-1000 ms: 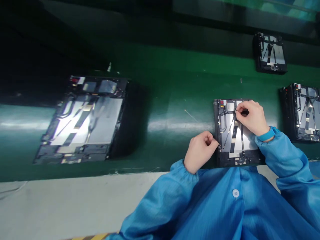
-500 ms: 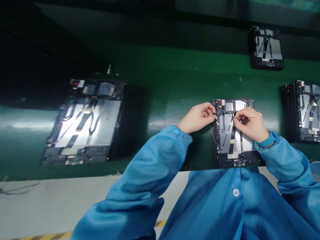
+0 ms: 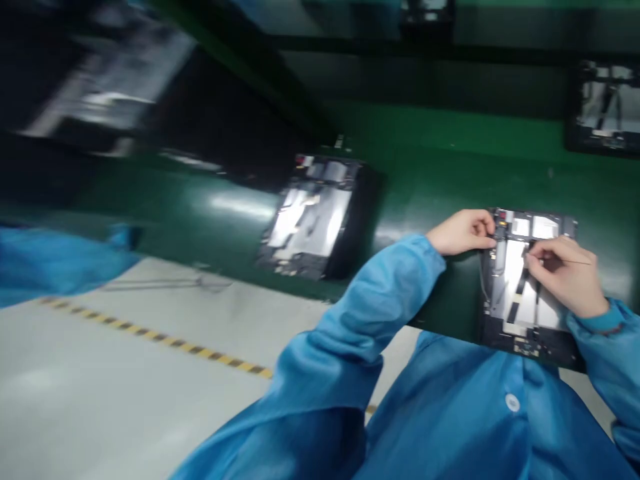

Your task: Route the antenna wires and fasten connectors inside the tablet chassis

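Observation:
A flat tablet-like device (image 3: pixel 513 290) lies on the green bench in front of me, its inside showing silver plates, black ribbon cables and small boards. My left hand (image 3: pixel 461 232) is closed in a pinch at its upper left edge, on a thin cable (image 3: pixel 482 275) that hangs in a loop down that side. Over the device's upper middle, my right hand (image 3: pixel 567 272) is closed, thumb and forefinger pinched. A thin dark strand, apparently part of a cable, sticks out across that hand. The fingertips hide what lies under them.
More opened devices stand on the bench: a stack (image 3: pixel 323 227) to the left and one (image 3: pixel 607 113) at the far right. A blurred device (image 3: pixel 130 73) is at the upper left. Another person's blue sleeve (image 3: pixel 50 263) shows at far left. Striped tape (image 3: pixel 170 343) crosses the floor.
My view has swung left, so the bench and devices sit further right in the picture. Another person's sleeve has come into sight. Both hands keep their pinches at about the same spots on the device.

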### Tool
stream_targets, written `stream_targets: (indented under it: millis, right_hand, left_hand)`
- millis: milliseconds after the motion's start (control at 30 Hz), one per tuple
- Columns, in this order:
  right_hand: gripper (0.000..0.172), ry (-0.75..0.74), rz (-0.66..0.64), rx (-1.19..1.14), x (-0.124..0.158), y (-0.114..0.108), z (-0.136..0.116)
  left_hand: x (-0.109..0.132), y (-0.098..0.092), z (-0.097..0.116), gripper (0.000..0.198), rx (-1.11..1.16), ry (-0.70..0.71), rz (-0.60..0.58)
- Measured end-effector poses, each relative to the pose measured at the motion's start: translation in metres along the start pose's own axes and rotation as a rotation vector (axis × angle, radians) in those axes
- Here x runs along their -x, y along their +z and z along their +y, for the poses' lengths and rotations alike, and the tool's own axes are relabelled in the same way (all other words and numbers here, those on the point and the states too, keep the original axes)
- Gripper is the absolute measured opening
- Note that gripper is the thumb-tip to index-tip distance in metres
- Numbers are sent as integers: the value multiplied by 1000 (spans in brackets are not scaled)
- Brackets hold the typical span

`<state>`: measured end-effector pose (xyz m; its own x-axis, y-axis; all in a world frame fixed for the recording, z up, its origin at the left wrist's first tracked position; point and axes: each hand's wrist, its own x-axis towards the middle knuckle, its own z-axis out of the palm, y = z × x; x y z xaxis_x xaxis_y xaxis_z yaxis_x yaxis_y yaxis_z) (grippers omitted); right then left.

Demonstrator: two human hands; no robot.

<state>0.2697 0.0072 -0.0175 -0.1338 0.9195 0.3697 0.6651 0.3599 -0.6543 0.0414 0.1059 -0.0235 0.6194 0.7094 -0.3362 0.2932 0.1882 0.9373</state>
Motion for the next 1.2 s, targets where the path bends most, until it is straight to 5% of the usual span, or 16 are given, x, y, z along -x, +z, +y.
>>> stream_targets:
  millis: [367,867,1200]
  right_hand:
    - [8,8,-7,54,0,-4,8]
    - [12,48,-71,-19,-8,6,-2]
    - [15,31,-90,-11,-8,4,-2]
  left_hand:
    - [-10,15,-8,22,88,3,127]
    - [8,2,12,20,45,-127,122]
    - [5,3,8,16,-102,-57,183]
